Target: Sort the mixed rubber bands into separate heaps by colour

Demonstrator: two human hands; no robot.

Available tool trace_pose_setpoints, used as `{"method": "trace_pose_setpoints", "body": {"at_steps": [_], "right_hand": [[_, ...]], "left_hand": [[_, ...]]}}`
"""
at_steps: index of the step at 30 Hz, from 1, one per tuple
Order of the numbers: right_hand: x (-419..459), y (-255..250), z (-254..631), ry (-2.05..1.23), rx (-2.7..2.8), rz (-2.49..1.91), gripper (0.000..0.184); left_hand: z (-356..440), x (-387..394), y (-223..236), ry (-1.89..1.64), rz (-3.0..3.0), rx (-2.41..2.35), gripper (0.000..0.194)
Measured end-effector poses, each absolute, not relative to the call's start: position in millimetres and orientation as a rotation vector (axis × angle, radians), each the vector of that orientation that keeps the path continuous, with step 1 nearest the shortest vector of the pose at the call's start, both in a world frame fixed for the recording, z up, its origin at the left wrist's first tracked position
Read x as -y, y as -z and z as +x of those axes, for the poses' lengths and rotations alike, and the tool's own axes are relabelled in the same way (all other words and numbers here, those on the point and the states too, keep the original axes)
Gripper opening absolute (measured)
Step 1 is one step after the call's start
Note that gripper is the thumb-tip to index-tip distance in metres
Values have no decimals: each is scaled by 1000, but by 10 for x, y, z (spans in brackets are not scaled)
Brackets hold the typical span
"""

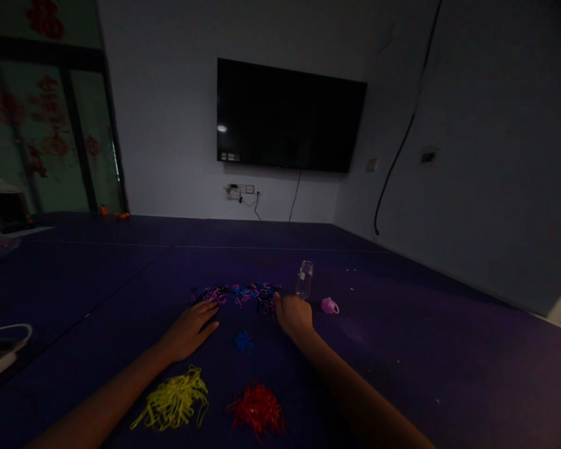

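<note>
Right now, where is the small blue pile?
In the head view, the small blue pile lies low, left of centre, beyond the red pile, beside the left hand.

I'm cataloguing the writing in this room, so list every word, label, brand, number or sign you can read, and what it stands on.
"福": the red sign on the pane above the glass door, dim but most likely this.
Red decorations on the glass door: too blurred to read.
Television: no brand legible.
Clear bottle: pale patch, too small to tell if it bears lettering.
</note>
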State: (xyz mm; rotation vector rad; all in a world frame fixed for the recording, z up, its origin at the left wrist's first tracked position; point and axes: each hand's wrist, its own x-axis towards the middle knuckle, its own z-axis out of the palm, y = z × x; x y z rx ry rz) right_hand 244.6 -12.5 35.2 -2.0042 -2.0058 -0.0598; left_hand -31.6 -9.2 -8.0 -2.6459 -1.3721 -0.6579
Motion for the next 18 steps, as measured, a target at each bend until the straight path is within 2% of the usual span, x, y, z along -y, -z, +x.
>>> {"method": "trace_pose_setpoints", "body": {"at_steps": [8, 13, 15, 18], "right_hand": [[164, -316, 2346, 192, 1934, -2004, 48], [147, -310, 2415, 193, 1820, -1930, 53], [140, -282, 2418, 108, 1808, -1786, 57], [136, -206, 2341, -246, 1809, -1422, 70]], "left_hand": [[-314, 90, 73, 655, -2637, 1379, 45], [-313, 85, 70, 667, -2646, 1358, 43], [-301, 94, 55, 669, -2658, 1347, 41], [-286, 106, 37, 639, -2671, 1374, 41]]}}
